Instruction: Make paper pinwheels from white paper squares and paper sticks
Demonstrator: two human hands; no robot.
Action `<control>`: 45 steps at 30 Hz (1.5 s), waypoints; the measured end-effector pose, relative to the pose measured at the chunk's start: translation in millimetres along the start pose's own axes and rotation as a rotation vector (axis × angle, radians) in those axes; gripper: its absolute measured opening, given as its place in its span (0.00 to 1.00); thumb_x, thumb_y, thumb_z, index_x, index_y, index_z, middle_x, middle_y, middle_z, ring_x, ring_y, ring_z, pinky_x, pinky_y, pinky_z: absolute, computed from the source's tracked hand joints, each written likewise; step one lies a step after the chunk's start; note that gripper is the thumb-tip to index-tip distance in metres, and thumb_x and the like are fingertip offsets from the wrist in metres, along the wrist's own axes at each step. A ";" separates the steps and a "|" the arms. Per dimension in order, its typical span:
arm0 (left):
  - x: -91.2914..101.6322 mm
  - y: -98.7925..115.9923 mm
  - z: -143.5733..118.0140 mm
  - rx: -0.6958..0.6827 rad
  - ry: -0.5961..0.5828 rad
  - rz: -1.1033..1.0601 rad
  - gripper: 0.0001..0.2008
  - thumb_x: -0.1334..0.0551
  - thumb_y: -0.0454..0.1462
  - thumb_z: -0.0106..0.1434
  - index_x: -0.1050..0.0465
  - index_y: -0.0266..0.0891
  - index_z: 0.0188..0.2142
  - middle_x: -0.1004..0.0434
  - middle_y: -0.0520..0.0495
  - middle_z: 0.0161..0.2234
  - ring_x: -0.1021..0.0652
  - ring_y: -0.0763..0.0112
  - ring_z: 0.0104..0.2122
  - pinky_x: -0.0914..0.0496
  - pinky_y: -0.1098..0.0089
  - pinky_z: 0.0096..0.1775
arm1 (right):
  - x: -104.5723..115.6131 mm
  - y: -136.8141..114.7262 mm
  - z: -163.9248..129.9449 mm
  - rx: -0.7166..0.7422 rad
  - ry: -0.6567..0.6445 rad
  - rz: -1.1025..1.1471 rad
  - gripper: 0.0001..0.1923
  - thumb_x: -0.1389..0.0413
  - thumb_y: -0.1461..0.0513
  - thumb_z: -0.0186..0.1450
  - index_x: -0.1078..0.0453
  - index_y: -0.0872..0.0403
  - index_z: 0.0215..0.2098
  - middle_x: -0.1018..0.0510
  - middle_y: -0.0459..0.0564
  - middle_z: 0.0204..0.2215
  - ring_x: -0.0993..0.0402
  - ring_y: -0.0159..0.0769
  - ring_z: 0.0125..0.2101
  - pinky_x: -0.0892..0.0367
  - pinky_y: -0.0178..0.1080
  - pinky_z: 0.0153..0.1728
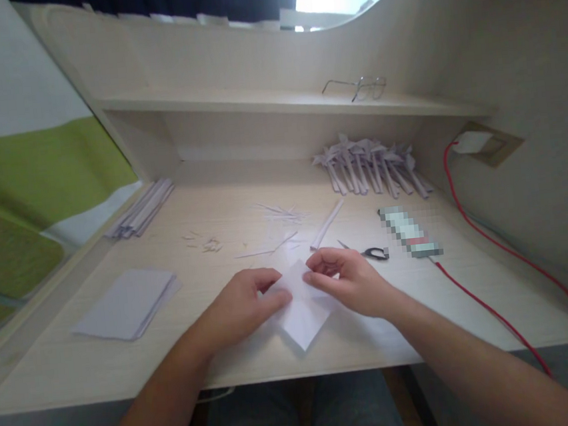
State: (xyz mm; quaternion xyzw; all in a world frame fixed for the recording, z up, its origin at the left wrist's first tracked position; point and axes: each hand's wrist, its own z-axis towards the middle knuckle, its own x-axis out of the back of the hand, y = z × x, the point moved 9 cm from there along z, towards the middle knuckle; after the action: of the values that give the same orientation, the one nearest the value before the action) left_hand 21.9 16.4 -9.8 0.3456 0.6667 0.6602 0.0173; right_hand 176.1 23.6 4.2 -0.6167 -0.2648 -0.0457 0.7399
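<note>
A white square of paper [303,318] is held between my two hands just above the desk, one corner pointing toward me. My left hand [245,304] grips its left corner between thumb and fingers. On the other side, my right hand [348,277] pinches the paper near its upper right edge. Beyond the right hand lie a rolled paper stick [327,225] and black-handled scissors [376,254], partly hidden by that hand. Thin paper strips [281,212] are scattered past the sheet, with small bits [211,245] to their left.
A stack of paper sheets [125,305] lies at left, with paper sticks [143,210] behind it. Several paper pinwheels [370,164] rest at the back right. A phone [410,231] on a red cable [494,313] lies at right. Glasses [370,87] sit on the shelf [233,104].
</note>
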 end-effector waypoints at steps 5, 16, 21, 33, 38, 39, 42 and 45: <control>9.6 14.7 32.2 -0.037 -0.105 0.005 0.10 0.39 0.40 0.60 0.20 0.36 0.34 0.22 0.50 0.28 0.26 0.69 0.26 0.36 0.71 0.29 | 41.6 -17.6 10.4 0.079 0.111 -0.114 0.09 0.41 0.56 0.68 0.25 0.53 0.41 0.19 0.48 0.35 0.24 0.35 0.35 0.31 0.36 0.35; 38.3 -9.6 68.6 -0.036 0.162 -0.409 0.16 0.30 0.41 0.52 0.22 0.35 0.38 0.18 0.47 0.33 0.21 0.66 0.30 0.29 0.68 0.34 | 101.2 63.8 -27.5 -0.309 -0.026 -0.879 0.09 0.43 0.63 0.62 0.21 0.55 0.36 0.18 0.55 0.36 0.23 0.42 0.35 0.38 0.37 0.35; 38.3 -29.1 65.7 0.040 0.222 -0.452 0.20 0.28 0.48 0.53 0.21 0.35 0.39 0.16 0.44 0.35 0.19 0.62 0.31 0.24 0.66 0.32 | 100.4 58.8 -25.2 -0.301 -0.023 -0.887 0.08 0.42 0.62 0.61 0.21 0.53 0.36 0.19 0.53 0.38 0.23 0.40 0.37 0.38 0.36 0.37; 42.0 -23.9 65.3 -0.024 0.289 -0.449 0.17 0.30 0.44 0.56 0.22 0.34 0.39 0.18 0.45 0.32 0.19 0.65 0.29 0.23 0.66 0.33 | 103.1 54.7 -22.5 -0.298 -0.118 -0.911 0.06 0.40 0.62 0.61 0.19 0.54 0.33 0.17 0.55 0.33 0.23 0.43 0.34 0.40 0.38 0.32; 42.0 -22.3 63.6 0.002 0.284 -0.489 0.18 0.30 0.46 0.57 0.23 0.35 0.40 0.16 0.44 0.36 0.18 0.65 0.30 0.22 0.65 0.36 | 105.4 50.7 -32.0 -0.310 -0.135 -0.750 0.08 0.41 0.59 0.64 0.21 0.54 0.36 0.18 0.54 0.33 0.25 0.40 0.31 0.40 0.38 0.30; 42.7 -21.3 62.9 0.007 0.287 -0.492 0.18 0.30 0.45 0.57 0.23 0.35 0.41 0.16 0.44 0.36 0.18 0.66 0.28 0.22 0.65 0.35 | 105.8 51.9 -32.4 -0.309 -0.132 -0.645 0.08 0.42 0.58 0.65 0.22 0.54 0.37 0.18 0.53 0.33 0.26 0.39 0.31 0.39 0.38 0.31; 48.0 -16.1 59.6 0.001 0.323 -0.483 0.16 0.30 0.45 0.57 0.23 0.34 0.38 0.18 0.46 0.31 0.20 0.68 0.24 0.22 0.66 0.31 | 105.4 60.3 -26.3 -0.331 -0.067 -0.260 0.13 0.39 0.55 0.62 0.26 0.56 0.39 0.22 0.50 0.32 0.28 0.36 0.31 0.37 0.37 0.32; 53.0 -7.8 55.1 -0.045 0.353 -0.501 0.15 0.31 0.45 0.57 0.24 0.34 0.35 0.20 0.48 0.28 0.21 0.69 0.23 0.23 0.67 0.29 | 91.8 63.2 -11.2 -0.348 0.004 0.040 0.19 0.31 0.54 0.54 0.27 0.56 0.37 0.25 0.45 0.29 0.31 0.33 0.29 0.38 0.36 0.32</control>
State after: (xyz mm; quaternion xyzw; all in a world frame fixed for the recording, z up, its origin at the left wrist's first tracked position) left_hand 4.6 90.7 -0.8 0.0499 0.7089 0.7000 0.0711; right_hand 283.3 51.7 -11.9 -0.7407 -0.2389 -0.0775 0.6232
